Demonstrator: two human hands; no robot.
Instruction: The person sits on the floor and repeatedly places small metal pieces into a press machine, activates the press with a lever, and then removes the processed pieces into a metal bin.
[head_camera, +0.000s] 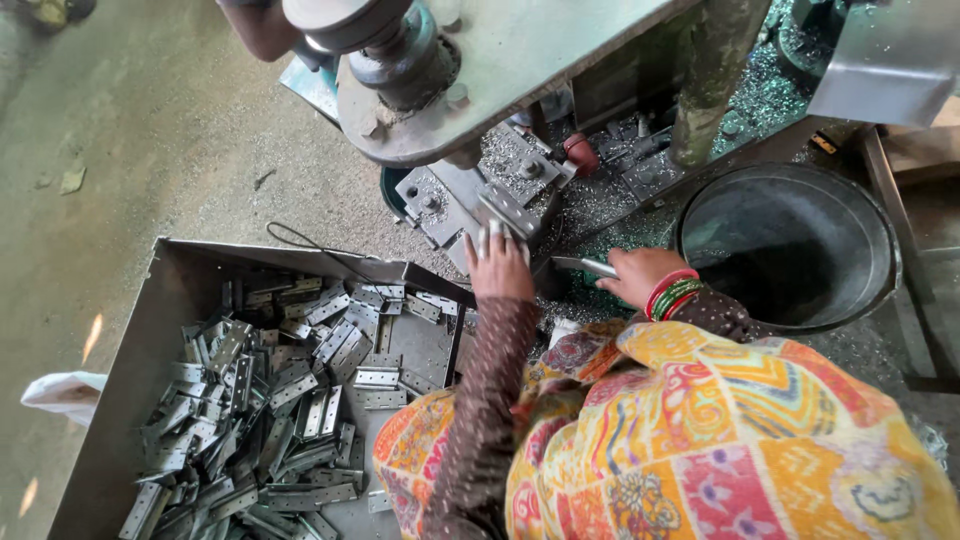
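At the far left a white bag (60, 393) lies on the concrete floor (150, 130), just beside the open metal tray (170, 290) heaped with flat grey hinge plates (270, 400). The tray's raised right rim stands close to the person's left sleeve, so any reach back into it has to lift over that edge.

The left hand (497, 265) rests with fingers closed over a hinge plate on the press fixture (505, 185), directly under the grey press head (400, 50). Seating the plate flat and square against the fixture, fingertips kept out from beneath the head, looks like the care needed here.

The right hand (635, 275), wearing red and green bangles (672, 295), grips a second plate (585, 265) held level just beside the fixture. Metal shavings (600, 205) cover the bench around it.

To the right, a wide dark bucket (790, 245) sits open with clear room above its rim, though its near edge is close to the right wrist.
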